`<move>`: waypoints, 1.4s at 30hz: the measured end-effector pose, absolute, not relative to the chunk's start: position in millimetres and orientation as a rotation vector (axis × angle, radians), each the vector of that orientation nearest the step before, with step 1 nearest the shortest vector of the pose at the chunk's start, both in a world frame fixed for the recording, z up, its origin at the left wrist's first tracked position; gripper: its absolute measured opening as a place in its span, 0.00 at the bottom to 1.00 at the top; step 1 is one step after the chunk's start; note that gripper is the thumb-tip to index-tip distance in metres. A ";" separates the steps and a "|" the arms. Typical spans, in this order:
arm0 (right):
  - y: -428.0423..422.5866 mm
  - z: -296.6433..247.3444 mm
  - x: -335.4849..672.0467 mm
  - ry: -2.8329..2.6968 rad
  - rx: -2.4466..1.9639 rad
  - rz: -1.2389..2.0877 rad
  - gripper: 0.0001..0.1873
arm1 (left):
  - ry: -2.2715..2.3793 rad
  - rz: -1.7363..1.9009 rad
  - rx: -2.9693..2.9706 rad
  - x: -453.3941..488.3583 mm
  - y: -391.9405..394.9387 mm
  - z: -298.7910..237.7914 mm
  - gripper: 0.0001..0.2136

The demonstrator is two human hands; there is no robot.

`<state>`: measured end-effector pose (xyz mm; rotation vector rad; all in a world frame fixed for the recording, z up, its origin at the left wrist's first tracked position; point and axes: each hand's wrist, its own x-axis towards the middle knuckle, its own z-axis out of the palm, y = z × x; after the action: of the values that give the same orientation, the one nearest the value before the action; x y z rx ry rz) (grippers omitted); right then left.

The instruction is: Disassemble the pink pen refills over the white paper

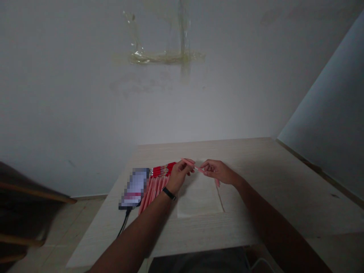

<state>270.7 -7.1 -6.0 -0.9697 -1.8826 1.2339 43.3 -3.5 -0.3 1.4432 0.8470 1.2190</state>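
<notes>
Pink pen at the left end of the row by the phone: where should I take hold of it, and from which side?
Take the pink pen by its barrel near the lower end, coming from the near side. The barrels fan apart there, leaving room for your fingers, while the red tops bunch together and the phone lies close on its left.

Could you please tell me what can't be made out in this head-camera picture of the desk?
- Phone: pixelated in the head view, so its screen is unreadable.
- Pink stick: the left hand and right hand hide its middle.
- Red-tipped pink sticks: too small to count, and the left wrist overlaps them.
</notes>
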 end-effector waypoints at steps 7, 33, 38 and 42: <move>-8.0 4.1 269.8 -1.680 -0.800 1.220 0.19 | 0.832 1.298 1.340 41.9 -1.8 -1.0 0.11; -15.8 2.3 252.3 -1.878 -1.123 0.786 0.13 | 1.187 0.288 2.596 27.1 -3.1 -21.8 0.33; -15.6 3.5 255.9 -1.898 -1.170 0.789 0.12 | 1.169 0.294 2.604 26.6 -1.6 -25.2 0.34; -15.6 1.1 259.0 -1.886 -1.183 0.847 0.12 | 1.170 0.308 2.580 25.2 -0.9 -27.0 0.35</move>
<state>259.0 -15.6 1.1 -1.1830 -1.8859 0.8473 25.2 -0.9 -27.0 2.5804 1.1702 0.3081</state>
